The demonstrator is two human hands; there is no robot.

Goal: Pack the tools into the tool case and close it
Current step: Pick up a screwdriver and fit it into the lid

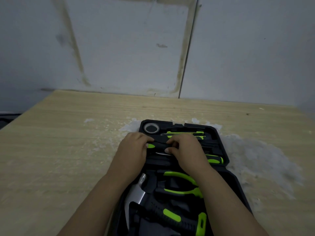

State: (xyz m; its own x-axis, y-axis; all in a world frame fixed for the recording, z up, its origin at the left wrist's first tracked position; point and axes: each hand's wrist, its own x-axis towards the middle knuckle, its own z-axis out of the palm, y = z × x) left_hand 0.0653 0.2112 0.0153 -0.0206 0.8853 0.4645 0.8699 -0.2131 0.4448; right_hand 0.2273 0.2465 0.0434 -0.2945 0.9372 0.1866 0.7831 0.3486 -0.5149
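A black tool case [219, 137] lies open on the wooden table, its far half and near half both facing up. My left hand [132, 149] and my right hand [185, 149] both grip a black tool with a green handle end [157, 145] over a slot in the far half. Green-handled screwdrivers [185, 133] and a roll of tape [151, 128] sit in the far half. Another green-and-black handle [215, 160] lies by my right wrist. The near half holds green-handled pliers [183, 183] and a hammer [139, 189] with a black-and-green grip.
The table [59, 150] is light wood with white scuffed patches [255, 155] around the case. A grey-white wall [119, 48] stands directly behind the table's far edge. The table's left edge runs diagonally at the far left.
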